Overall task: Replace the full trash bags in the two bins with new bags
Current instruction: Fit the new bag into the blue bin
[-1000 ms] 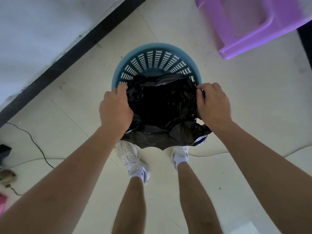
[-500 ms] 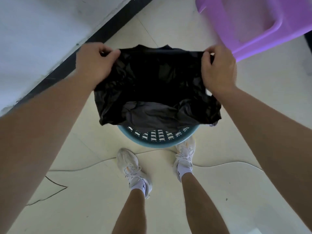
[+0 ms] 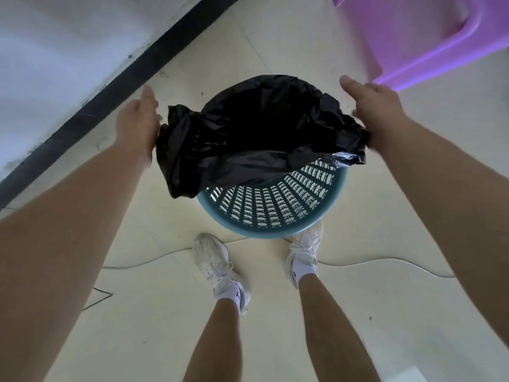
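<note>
Your left hand (image 3: 136,125) and right hand (image 3: 378,114) touch the flimsy-looking black bag (image 3: 261,128) at its hem, the best hold; fingers hidden, grip unclear.

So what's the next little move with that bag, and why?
Probably pull the near edge of the black bag back over the near rim of the blue bin. The bag covers only the far rim, and the near slotted wall is bare. The left hand and right hand flank the bag.
</note>
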Action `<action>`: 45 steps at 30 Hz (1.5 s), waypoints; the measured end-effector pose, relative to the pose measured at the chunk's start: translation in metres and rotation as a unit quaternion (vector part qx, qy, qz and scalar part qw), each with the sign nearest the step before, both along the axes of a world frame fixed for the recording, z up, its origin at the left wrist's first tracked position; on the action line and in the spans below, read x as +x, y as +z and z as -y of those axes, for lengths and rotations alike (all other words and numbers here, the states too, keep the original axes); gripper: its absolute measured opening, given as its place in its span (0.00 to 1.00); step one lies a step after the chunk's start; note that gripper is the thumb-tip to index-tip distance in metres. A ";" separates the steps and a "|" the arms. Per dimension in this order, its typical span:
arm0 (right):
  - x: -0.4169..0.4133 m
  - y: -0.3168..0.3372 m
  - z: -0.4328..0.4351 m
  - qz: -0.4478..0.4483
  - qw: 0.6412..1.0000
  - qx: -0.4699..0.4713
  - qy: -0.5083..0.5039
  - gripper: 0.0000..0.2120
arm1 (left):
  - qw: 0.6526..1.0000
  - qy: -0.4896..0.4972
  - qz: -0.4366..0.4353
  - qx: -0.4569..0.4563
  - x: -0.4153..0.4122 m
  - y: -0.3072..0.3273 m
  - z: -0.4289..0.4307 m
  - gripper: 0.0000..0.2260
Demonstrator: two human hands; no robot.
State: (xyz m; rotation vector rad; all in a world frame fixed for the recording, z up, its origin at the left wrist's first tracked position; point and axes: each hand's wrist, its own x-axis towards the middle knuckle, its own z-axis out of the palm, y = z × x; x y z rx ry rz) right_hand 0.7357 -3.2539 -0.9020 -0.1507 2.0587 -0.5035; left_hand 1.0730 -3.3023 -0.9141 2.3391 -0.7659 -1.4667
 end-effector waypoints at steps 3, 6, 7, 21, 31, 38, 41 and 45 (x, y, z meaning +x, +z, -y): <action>0.019 0.027 -0.018 -0.208 0.977 -0.048 0.007 0.38 | 0.993 -0.024 0.087 -0.070 0.008 0.028 -0.016 0.22; 0.058 0.047 -0.045 -0.170 0.981 -0.020 -0.090 0.49 | 0.984 -0.001 0.133 -0.122 -0.010 0.058 -0.046 0.33; 0.071 0.049 -0.054 -0.142 0.984 0.011 -0.110 0.53 | 0.985 0.006 0.139 -0.097 -0.018 0.063 -0.058 0.37; 0.076 -0.002 -0.158 0.030 0.943 0.032 -0.331 0.06 | 0.912 0.368 -0.115 0.142 -0.069 0.023 -0.198 0.06; 0.082 -0.082 -0.128 0.089 0.976 -0.012 -0.198 0.14 | 0.920 0.319 -0.153 0.168 -0.049 -0.050 -0.149 0.10; 0.062 -0.034 -0.115 0.137 0.943 -0.041 -0.301 0.03 | 0.881 0.445 -0.146 0.071 -0.031 -0.002 -0.144 0.13; 0.058 -0.006 -0.118 -0.027 0.982 0.041 -0.181 0.12 | 0.952 0.289 0.102 0.012 -0.039 0.029 -0.148 0.22; 0.067 0.009 -0.109 -0.224 0.965 -0.108 0.086 0.26 | 0.952 -0.031 0.209 -0.220 -0.050 0.041 -0.132 0.29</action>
